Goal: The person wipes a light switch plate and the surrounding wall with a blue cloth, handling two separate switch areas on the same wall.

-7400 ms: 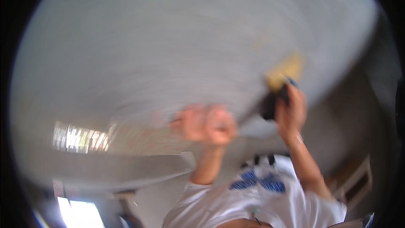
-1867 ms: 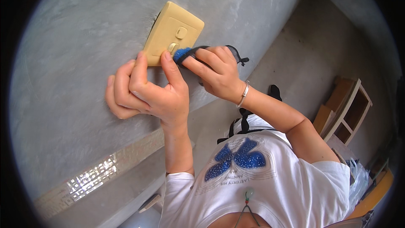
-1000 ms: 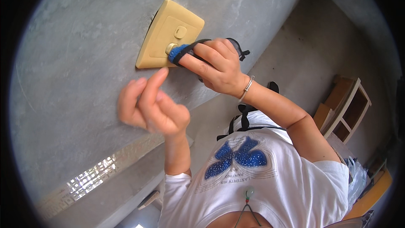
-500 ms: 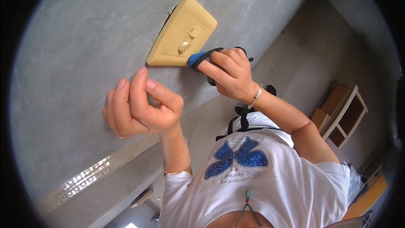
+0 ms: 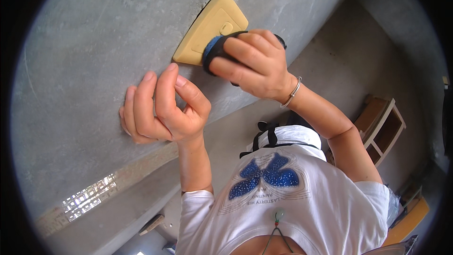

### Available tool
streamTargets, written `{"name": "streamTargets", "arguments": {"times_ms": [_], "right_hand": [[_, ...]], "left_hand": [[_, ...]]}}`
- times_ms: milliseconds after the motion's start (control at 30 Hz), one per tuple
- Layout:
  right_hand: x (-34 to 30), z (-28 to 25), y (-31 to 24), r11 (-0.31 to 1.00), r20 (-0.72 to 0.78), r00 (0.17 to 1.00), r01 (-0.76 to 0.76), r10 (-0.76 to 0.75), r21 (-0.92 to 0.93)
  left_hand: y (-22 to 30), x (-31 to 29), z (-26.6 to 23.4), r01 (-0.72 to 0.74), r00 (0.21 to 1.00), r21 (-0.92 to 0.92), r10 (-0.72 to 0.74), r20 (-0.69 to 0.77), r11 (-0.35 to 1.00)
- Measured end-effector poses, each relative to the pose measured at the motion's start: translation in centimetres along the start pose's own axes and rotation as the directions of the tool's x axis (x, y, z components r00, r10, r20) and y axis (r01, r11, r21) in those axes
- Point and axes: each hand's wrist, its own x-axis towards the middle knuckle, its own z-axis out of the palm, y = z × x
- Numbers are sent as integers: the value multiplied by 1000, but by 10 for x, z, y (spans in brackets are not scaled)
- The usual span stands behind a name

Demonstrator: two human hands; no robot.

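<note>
A cream-yellow wall switch plate [image 5: 198, 42] is set on a grey plaster wall, a dark gap showing along its upper left edge. One small rocker button [image 5: 226, 28] is visible. My right hand [image 5: 257, 63] grips a black-bodied scrubbing brush [image 5: 222, 56], whose blue scrubbing face [image 5: 212, 47] is against the lower part of the plate and hides what lies under it. My left hand [image 5: 165, 108] is raised by the wall with bent, parted fingers and nothing visible in them. Its index fingertip is at the plate's lower left corner; whether it touches cannot be told.
A strip of shiny mosaic tile [image 5: 89, 198] runs low along the wall. On the floor to the right stands a wooden shelf unit [image 5: 384, 130]. A yellow-orange board [image 5: 410, 219] leans at the lower right, beside clear plastic.
My right hand has moved the brush up and left across the plate, from its lower right edge over the lower button. In the picture, the plate and my left hand sit slightly higher.
</note>
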Motion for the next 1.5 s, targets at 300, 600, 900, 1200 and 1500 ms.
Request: {"name": "streamTargets", "arguments": {"times_ms": [300,600,900,1200,1500], "right_hand": [[-11,-8,1,938,-78,952,-273,295,212],[7,16,-20,925,-190,908,-351,374,145],[-10,18,-34,746,-166,733,-611,660,264],[-8,17,-35,832,-191,826,-464,530,304],[2,16,-31,918,-172,906,-361,387,165]], "left_hand": [[0,-3,1,0,1000,16,0,-7,1000],[7,0,-1,17,999,35,-18,38,999],[4,1,-2,-9,999,23,8,38,1000],[3,0,-1,-29,999,38,28,22,999],[3,1,-2,-22,999,30,21,36,999]]}}
